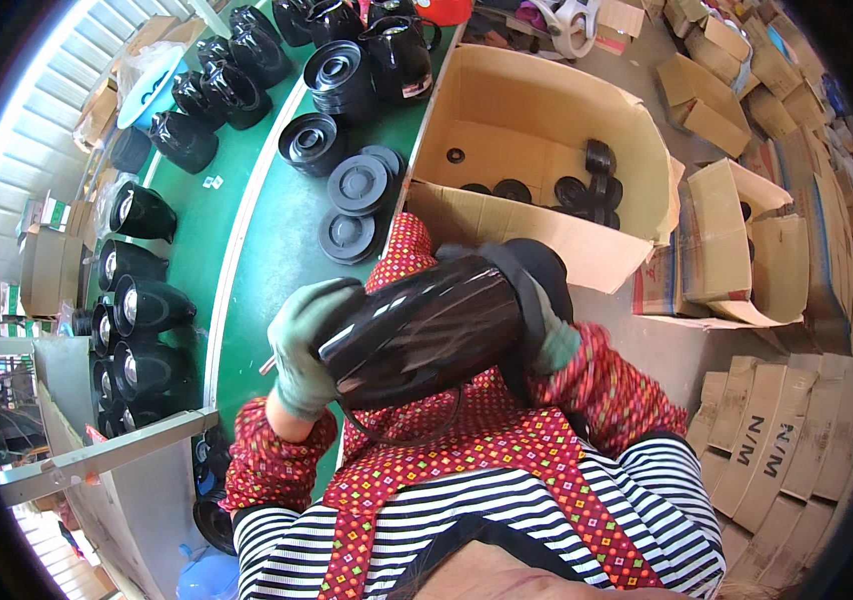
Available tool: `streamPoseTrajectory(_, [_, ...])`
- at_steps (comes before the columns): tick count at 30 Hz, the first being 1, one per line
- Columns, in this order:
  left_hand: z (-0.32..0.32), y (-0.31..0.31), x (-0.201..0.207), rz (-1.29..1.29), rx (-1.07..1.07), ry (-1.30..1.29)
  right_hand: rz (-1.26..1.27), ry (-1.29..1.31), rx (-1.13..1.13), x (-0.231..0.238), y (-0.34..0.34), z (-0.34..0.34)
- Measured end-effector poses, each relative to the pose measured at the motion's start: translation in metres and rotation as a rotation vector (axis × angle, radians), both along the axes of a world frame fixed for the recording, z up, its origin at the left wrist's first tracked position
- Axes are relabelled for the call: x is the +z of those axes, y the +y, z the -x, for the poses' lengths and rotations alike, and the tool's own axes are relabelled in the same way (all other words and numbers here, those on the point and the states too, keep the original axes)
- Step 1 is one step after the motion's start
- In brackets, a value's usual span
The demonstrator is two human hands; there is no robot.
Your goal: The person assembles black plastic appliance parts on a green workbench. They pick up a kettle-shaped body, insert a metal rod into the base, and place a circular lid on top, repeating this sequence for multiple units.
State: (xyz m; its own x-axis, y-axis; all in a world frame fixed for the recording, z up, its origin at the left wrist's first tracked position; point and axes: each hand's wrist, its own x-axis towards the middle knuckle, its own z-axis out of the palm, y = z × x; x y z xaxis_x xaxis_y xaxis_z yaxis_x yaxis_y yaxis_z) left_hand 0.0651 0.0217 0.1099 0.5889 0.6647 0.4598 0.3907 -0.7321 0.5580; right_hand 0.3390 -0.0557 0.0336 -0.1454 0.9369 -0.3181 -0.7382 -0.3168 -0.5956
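Note:
A glossy black thermos jug body (427, 325) lies on its side in front of my chest, held between both hands. My left hand (309, 345), in a pale green glove, is closed round its left end. At the other end my right hand (553, 338), gloved too, grips the jug by a dark, blurred rim part (519, 285); its fingers are partly hidden. A thin dark loop hangs below the jug, over my red patterned apron (447, 450). Nearest on the green table (257, 270) are flat black round discs (359, 185).
Past the discs stand stacked black round parts (337, 70) and finished-looking black jugs (399, 55). More jug bodies (152, 305) line the table's left side. An open carton (547, 225) holding several black round parts stands ahead right. Flattened cartons (777, 440) lie at the right.

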Motion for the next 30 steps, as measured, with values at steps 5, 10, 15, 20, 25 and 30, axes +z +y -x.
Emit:
streamPoseTrajectory(5, [0.020, -0.005, -0.043, 0.731, 0.123, -0.462, -0.082, -0.100, -0.019, 0.052, -0.001, 0.006])
streamPoseTrajectory(10, [0.070, -0.026, -0.224, 1.311, -0.090, -0.455, -0.995, -1.014, -0.087, 0.058, 0.001, -0.003])
streamPoseTrajectory(15, [0.046, -0.015, -0.151, 1.133, 0.048, -0.507, -0.726, -0.860, -0.248, 0.032, 0.000, 0.012])
streamPoseTrajectory(20, [0.013, 0.013, -0.013, 0.170, 0.032, -0.003, -0.212, -0.160, -0.194, -0.022, 0.004, 0.018])
streamPoseTrajectory(25, [-0.021, 0.023, 0.050, -0.275, -0.397, 0.364, -0.100, -0.045, 0.067, -0.106, 0.001, -0.001])
streamPoseTrajectory(30, [0.005, 0.011, 0.004, 0.370, 0.004, -0.116, 0.001, -0.077, 0.049, 0.035, 0.008, -0.012])
